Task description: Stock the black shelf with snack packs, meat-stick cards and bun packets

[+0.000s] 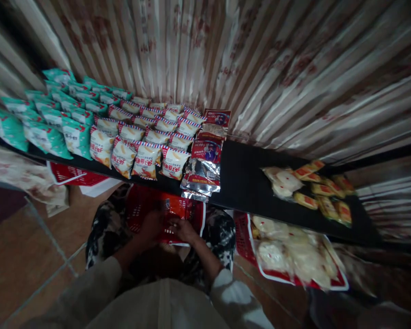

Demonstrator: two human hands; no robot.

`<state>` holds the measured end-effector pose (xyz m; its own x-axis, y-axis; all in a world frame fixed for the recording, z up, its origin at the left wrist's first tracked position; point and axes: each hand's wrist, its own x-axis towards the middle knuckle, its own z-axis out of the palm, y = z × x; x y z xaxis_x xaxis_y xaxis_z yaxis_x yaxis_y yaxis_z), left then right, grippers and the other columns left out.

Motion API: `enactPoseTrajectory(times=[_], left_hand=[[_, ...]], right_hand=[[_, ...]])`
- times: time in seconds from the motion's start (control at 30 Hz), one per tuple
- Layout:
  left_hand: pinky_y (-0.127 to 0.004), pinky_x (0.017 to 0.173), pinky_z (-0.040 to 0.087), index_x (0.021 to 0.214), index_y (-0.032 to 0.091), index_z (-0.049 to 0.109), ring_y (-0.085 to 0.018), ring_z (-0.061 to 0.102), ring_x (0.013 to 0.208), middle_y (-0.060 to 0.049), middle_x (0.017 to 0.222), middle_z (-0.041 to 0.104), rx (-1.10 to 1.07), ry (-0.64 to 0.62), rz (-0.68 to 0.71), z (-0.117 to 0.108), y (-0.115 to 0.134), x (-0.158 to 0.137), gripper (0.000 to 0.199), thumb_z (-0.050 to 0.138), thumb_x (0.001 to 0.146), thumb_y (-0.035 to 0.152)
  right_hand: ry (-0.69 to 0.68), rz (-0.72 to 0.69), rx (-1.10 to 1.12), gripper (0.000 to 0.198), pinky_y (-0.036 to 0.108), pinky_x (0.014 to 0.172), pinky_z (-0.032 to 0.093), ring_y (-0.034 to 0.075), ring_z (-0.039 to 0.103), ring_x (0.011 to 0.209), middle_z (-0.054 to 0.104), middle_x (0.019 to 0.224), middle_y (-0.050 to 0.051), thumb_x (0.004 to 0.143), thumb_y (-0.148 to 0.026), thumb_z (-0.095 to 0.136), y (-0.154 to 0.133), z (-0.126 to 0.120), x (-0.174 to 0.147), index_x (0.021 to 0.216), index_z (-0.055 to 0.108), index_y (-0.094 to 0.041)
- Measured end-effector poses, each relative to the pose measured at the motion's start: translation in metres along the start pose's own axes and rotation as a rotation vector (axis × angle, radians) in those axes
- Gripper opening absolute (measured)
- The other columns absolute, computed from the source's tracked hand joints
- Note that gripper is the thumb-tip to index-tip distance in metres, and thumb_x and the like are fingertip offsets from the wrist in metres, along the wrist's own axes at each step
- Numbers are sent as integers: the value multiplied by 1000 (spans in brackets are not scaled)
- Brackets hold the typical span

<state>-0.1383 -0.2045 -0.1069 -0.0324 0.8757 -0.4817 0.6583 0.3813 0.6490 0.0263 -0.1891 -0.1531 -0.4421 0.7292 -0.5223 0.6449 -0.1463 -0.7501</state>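
Between my knees sits a red plastic basket (137, 205) with a pale rim, partly under the shelf edge. A shiny orange-red packet (178, 208) lies in it. My left hand (153, 225) is over the basket's left part, smeared by motion, so its fingers cannot be read. My right hand (182, 229) is at the basket's near right side, just below the packet. Its fingers are curled in, and what they hold is too dark to make out.
A black shelf (243, 169) crosses in front, bearing teal snack bags (77, 137), white-and-red snack bags (145, 160), silver-and-red pouches (203, 167) and small yellow packets (329, 189). Another red basket (342, 282) holds bags of pale round food (301, 256). Behind hangs a pleated curtain (192, 55).
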Motion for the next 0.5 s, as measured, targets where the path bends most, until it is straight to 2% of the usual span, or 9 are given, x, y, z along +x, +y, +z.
enactPoseTrajectory(times=[0.13,0.27,0.33,0.4,0.5], left_hand=[[-33,89,43,90,15,67,-20,60,94,-9,96,67,91,80,127,-26,18,-14,24,44,81,12],[-31,88,46,92,17,65,-18,61,92,-8,96,68,67,221,302,-49,36,-29,20,47,81,16],[-33,90,46,97,18,63,-19,60,96,-7,100,67,8,367,375,-57,42,-36,22,45,84,20],[-36,93,45,101,18,60,-20,58,101,-8,105,65,-44,566,437,-62,46,-41,25,42,85,25],[-41,98,42,105,16,58,-21,55,108,-10,111,62,-117,807,473,-69,49,-48,28,41,85,27]], right_hand=[[59,-69,-15,20,26,69,46,17,61,74,67,75,1,80,-27,51,-6,-6,-16,85,69,-20],[144,-198,64,29,21,55,38,12,49,56,53,56,-3,83,-36,47,-23,-15,-38,67,64,-18],[175,-231,153,32,20,53,35,11,45,54,50,55,-4,83,-41,48,-35,-21,-49,67,64,-18],[196,-255,246,34,21,54,35,11,45,57,51,59,-4,82,-45,50,-48,-30,-61,73,66,-17],[211,-285,373,36,22,56,37,11,46,59,55,64,-3,80,-50,53,-66,-44,-80,80,67,-17]])
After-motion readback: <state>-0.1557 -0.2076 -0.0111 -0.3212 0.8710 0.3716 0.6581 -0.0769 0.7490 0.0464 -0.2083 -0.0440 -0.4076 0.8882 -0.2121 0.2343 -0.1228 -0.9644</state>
